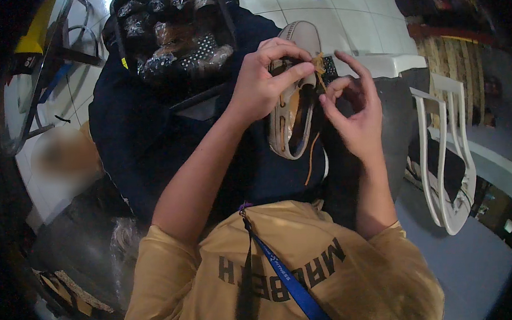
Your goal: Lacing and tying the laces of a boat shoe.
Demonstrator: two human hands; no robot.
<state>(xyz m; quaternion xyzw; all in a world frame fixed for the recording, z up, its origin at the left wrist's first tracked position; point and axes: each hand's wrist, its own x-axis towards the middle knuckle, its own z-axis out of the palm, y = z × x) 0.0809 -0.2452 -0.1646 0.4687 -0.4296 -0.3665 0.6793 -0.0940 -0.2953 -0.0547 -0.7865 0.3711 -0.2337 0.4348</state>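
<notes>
Left hand [263,81] clamped on beige boat shoe [292,109] at upper centre of frame, right hand [355,111] fingertips pinched on tan lace [319,63] at shoe's top, white chair [447,161] at right.

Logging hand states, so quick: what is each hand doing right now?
Left hand: closed on the grey shoe, gripping its upper.
Right hand: fingers pinching the tan lace at the shoe's top; other fingers spread.

The shoe [292,109] looks like smooth, matt pale leather with a tan cord lace [319,64]; the floor [341,16] is glossy white tile, the chair [446,150] painted white wood
</notes>
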